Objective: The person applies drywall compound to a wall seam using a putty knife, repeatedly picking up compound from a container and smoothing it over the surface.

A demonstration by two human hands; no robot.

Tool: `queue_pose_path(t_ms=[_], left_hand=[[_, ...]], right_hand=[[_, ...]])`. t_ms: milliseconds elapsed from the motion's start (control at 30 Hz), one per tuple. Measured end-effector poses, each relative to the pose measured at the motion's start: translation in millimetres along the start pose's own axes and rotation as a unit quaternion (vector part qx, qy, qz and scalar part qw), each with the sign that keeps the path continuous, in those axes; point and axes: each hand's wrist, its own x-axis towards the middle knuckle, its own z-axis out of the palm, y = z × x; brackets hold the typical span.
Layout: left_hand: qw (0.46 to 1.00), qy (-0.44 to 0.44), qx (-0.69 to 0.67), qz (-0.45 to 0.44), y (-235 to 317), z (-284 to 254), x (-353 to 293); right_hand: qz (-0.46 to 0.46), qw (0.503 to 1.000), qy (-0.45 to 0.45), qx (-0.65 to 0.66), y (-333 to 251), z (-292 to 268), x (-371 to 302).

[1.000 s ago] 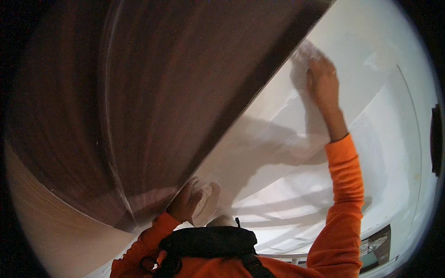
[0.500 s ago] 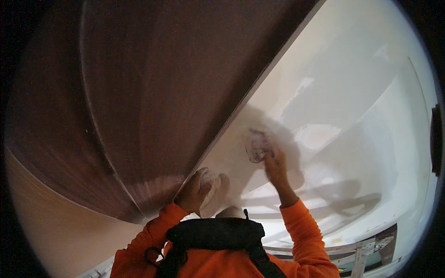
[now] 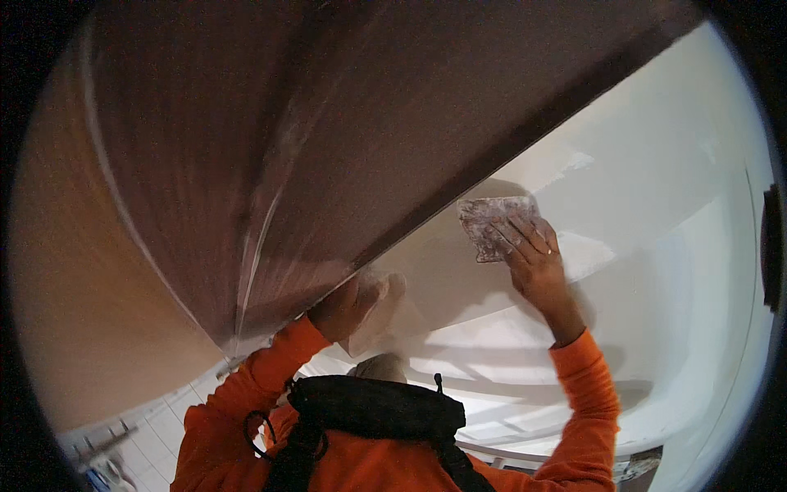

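Observation:
My right hand [image 3: 537, 258] lies with its fingers stretched over a square, dust-whitened sheet of sandpaper [image 3: 484, 225]. It presses the sheet flat against the pale wall surface [image 3: 648, 156], close to the edge of the dark brown panel [image 3: 393, 107]. Lower and to the left, my left hand [image 3: 338, 310] curls beside the lower end of that edge. A pale, dusty piece [image 3: 373, 312] shows at its fingers. Its kind is not clear, and blur hides part of the grip.
Whitish patches [image 3: 574, 164] mark the pale surface. An orange-brown surface [image 3: 123, 328] curves along the left. At lower left are light floor tiles [image 3: 164, 422] and some small items [image 3: 106, 476]. A black strap pack [image 3: 381, 406] crosses my chest.
My right hand has moved up and to the right with the sandpaper, which now shows flat and sharp. The view has turned, so the panel's edge slants more. My left hand stays near the edge.

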Motion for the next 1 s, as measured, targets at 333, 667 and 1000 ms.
queue_pose_path(t_ms=[333, 667, 1000], left_hand=[[0.989, 0.118, 0.078, 0.051, -37, -5, 37], [0.988, 0.144, 0.043, -0.039, -21, -29, 56], [0.975, 0.155, 0.144, 0.073, -80, 3, 54]], right_hand=[[-0.217, 0.947, -0.141, -0.189, 86, 2, 111], [-0.137, 0.942, -0.090, -0.292, 45, 16, 64], [0.102, 0.925, 0.071, -0.358, 56, -53, 100]])
